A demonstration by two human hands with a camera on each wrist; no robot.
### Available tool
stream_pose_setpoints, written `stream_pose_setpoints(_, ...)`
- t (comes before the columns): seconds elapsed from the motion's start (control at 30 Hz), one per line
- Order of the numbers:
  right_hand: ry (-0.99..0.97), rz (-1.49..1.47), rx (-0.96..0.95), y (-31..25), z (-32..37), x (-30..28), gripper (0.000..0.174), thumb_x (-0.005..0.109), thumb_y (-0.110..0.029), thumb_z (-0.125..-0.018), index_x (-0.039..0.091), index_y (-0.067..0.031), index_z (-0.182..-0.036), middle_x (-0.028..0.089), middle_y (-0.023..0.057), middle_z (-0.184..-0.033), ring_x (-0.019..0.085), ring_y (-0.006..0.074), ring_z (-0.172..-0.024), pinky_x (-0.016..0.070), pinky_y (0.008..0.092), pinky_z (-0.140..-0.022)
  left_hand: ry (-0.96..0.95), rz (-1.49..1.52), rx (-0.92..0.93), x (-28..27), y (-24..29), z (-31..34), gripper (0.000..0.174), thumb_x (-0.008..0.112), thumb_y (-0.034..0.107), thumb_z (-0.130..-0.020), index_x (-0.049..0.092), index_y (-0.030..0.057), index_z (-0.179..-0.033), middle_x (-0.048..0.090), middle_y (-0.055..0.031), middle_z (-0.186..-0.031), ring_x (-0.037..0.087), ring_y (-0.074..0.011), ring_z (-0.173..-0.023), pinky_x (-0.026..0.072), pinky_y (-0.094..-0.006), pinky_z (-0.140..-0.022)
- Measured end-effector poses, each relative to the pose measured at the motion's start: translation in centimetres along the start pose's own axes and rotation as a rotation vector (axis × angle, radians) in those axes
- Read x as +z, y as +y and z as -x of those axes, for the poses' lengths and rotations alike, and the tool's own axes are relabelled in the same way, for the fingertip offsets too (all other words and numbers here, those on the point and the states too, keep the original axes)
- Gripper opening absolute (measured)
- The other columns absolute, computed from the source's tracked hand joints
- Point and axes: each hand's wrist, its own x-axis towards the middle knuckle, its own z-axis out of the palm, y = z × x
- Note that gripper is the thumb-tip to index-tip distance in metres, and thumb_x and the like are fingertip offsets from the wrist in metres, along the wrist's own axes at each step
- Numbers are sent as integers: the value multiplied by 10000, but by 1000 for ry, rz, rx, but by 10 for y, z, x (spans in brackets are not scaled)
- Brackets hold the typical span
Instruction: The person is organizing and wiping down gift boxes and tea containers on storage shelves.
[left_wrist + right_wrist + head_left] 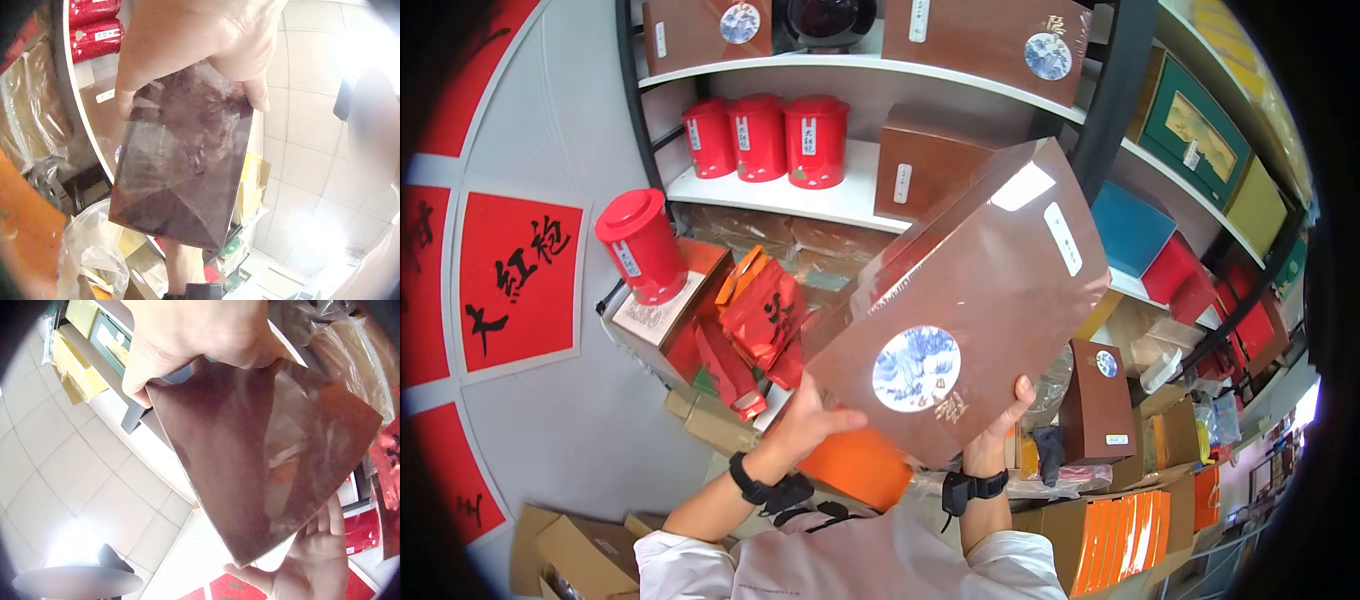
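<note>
A large brown box (990,290) with a round blue-and-white picture is held up, tilted, in the head view. My left hand (808,425) grips its lower left end, thumb on the front face. At the lower right edge, my right hand (1000,428) holds it with the thumb on the front. The left wrist view has the left hand (200,47) spanning the narrow end of the box (181,162). In the right wrist view the right hand (203,337) clasps the box (231,456) from both sides; the fingers behind are partly hidden.
Shelves (850,180) ahead hold red canisters (815,140) and more brown boxes (985,45). To the left, red packets (765,315) and a red canister (640,245) rest on a box. Cartons with orange boxes (1122,540) stand at the lower right.
</note>
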Motion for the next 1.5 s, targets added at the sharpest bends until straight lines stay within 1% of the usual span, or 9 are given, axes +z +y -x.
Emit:
stream_pose_setpoints(0.43, -76, 51, 14, -14, -16, -10, 655, 595, -467, -801, 490, -15, -1263, 574, 111, -1171, 552, 242, -1084, 449, 363, -934, 94, 272, 77, -21, -2, -21, 1004, 785, 144, -722, 154, 32, -1495, 310, -139, -1464, 296, -258, -1382, 222, -406, -1143)
stream_pose_setpoints(0.7, -46, 320, 64, -67, 1, 4, 827, 657, -450, -745, 356, -50, -1402, 485, 147, -1313, 475, 295, -1225, 396, 436, -1036, -395, -246, -194, -38, 28, -61, 1048, 785, 188, -738, 101, 24, -1514, 165, -163, -1558, 164, -281, -1447, 150, -375, -1164)
stream_pose_setpoints(0.9, -165, 658, 137, -91, 8, 35, 1095, 794, -306, -615, 179, -72, -1490, 391, 142, -1388, 412, 291, -1292, 375, 405, -1058, -141, 371, -118, -12, -11, -81, 800, 665, 250, -839, 235, 13, -1471, 359, -157, -1468, 388, -280, -1336, 345, -403, -1084)
stream_pose_setpoints(1.03, -352, 1000, 248, -104, -8, 56, 1106, 853, -251, -567, 252, -26, -1468, 354, 149, -1432, 343, 271, -1342, 235, 378, -1131, 65, 815, -123, -28, -64, -65, 541, 594, 281, -883, 462, 19, -1337, 567, -125, -1279, 557, -268, -1162, 428, -417, -1019)
stream_pose_setpoints(1.17, -693, 1145, 280, -119, -36, 130, 1168, 883, -224, -594, 181, 1, -1500, 291, 170, -1485, 210, 251, -1414, 125, 377, -1158, 284, 884, -1, -43, -66, -63, 643, 568, 442, -871, 445, 48, -1364, 538, -125, -1324, 520, -303, -1198, 406, -465, -1021)
stream_pose_setpoints(1.23, -774, 812, 402, -129, -56, 131, 1347, 940, -302, -525, 75, -44, -1526, 286, 201, -1497, 281, 288, -1394, 175, 402, -1150, 251, 848, 106, -51, -47, -68, 718, 566, 537, -837, 454, 53, -1356, 533, -116, -1325, 496, -305, -1216, 381, -468, -1033)
stream_pose_setpoints(1.37, -549, 722, 145, -114, -10, 94, 1245, 783, -611, -649, 73, -87, -1527, 278, 189, -1511, 338, 315, -1366, 247, 424, -1128, 454, 692, 270, -59, -25, -75, 711, 561, 574, -814, 492, 67, -1308, 558, -93, -1261, 502, -296, -1181, 402, -461, -993)
stream_pose_setpoints(1.43, -577, 879, -127, -82, 19, 68, 1297, 833, -594, -598, 84, -106, -1537, 182, 115, -1561, 213, 313, -1430, 163, 452, -1149, 447, 670, 266, -58, -20, -77, 715, 539, 599, -813, 495, 82, -1305, 552, -83, -1249, 503, -299, -1161, 405, -458, -979)
stream_pose_setpoints(1.5, -408, 644, -185, -32, 45, 12, 1297, 904, -479, -527, 172, -32, -1500, 293, 131, -1501, 310, 316, -1374, 247, 465, -1116, 406, 658, 267, -58, -18, -78, 711, 508, 612, -830, 482, 94, -1315, 535, -77, -1257, 492, -296, -1161, 396, -449, -980)
